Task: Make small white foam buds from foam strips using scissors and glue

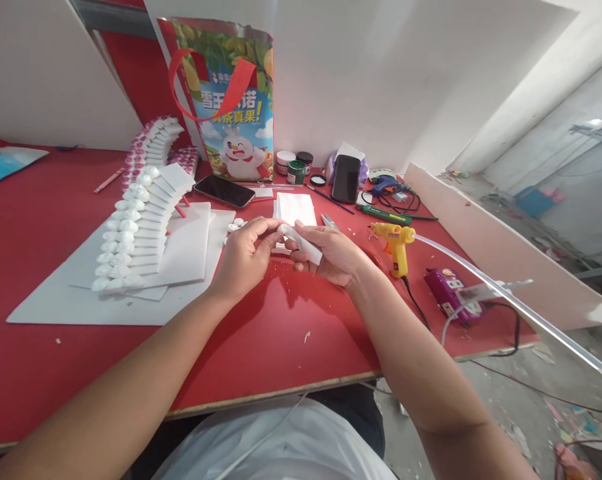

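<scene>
A small white foam strip [308,249] with a rounded end is between my hands, above the red table. My right hand [331,250] holds the flat part of it, fingers curled underneath. The thumb and fingers of my left hand [245,257] pinch at its rounded tip. Just behind them is a stack of white sheets [295,208]. Small round white pieces [235,225] sit beside my left hand, and the metal tip of a tool [329,221] shows past my right hand.
To the left, a curved row of white pieces [143,233] stands on white boards [51,300]. A yellow glue gun [395,243] with a long clear stick and a purple power box [451,293] are at right. Behind are a printed bag [241,143], phone [225,192], jars [296,172] and green-handled tool [385,215].
</scene>
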The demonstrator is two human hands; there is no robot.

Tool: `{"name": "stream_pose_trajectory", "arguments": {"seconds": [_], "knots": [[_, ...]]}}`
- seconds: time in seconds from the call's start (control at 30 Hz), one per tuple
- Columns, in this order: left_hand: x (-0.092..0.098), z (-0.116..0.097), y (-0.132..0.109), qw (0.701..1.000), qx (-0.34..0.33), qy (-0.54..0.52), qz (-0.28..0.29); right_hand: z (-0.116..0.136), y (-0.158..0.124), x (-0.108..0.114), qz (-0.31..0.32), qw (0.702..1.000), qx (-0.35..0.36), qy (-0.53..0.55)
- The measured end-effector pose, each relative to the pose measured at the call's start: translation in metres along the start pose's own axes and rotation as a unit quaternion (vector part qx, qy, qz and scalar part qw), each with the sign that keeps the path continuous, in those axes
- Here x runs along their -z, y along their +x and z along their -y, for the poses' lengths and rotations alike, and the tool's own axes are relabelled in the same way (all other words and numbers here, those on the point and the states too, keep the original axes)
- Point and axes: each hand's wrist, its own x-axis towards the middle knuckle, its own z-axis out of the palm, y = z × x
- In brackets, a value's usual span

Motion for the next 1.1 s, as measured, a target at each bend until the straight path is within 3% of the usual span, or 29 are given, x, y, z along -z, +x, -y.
{"name": "stream_pose_trajectory", "arguments": {"seconds": [0.13,0.23,0.3,0.4,0.47,0.5,0.6,0.7,0.8,0.9,1.03,1.1], "knots": [[-0.001,-0.003,0.001,0.997,0.056,-0.053,-0.004,-0.003,0.000,0.000,-0.008,0.995,0.048,-0.086],[-0.003,-0.003,0.000,0.990,0.101,-0.096,-0.011,-0.007,0.001,-0.002,-0.060,0.965,0.125,-0.225],[-0.005,-0.002,-0.001,0.983,0.122,-0.133,-0.016,-0.010,0.001,-0.005,-0.131,0.914,0.181,-0.339],[-0.009,-0.002,-0.005,0.980,0.125,-0.154,-0.024,-0.015,-0.001,-0.011,-0.227,0.804,0.264,-0.482],[-0.010,-0.004,-0.007,0.985,0.105,-0.130,-0.036,-0.017,-0.002,-0.016,-0.245,0.751,0.306,-0.532],[-0.010,-0.005,-0.007,0.989,0.086,-0.109,-0.045,-0.018,-0.003,-0.018,-0.240,0.740,0.318,-0.541],[-0.010,-0.009,-0.008,0.997,-0.004,-0.020,-0.075,-0.017,-0.007,-0.022,-0.211,0.765,0.317,-0.519],[-0.010,-0.010,-0.008,0.986,-0.107,0.067,-0.110,-0.017,-0.009,-0.022,-0.194,0.797,0.306,-0.482],[-0.011,-0.010,-0.010,0.975,-0.157,0.101,-0.124,-0.016,-0.009,-0.019,-0.192,0.803,0.314,-0.470],[-0.009,-0.011,-0.009,0.986,-0.123,0.053,-0.097,-0.012,-0.008,-0.011,-0.168,0.811,0.311,-0.465],[0.000,-0.008,-0.002,0.995,0.031,-0.093,-0.016,-0.004,-0.011,-0.001,-0.104,0.819,0.304,-0.476],[0.005,-0.006,0.002,0.990,0.061,-0.124,0.021,-0.003,-0.011,0.001,-0.093,0.815,0.304,-0.484]]}}
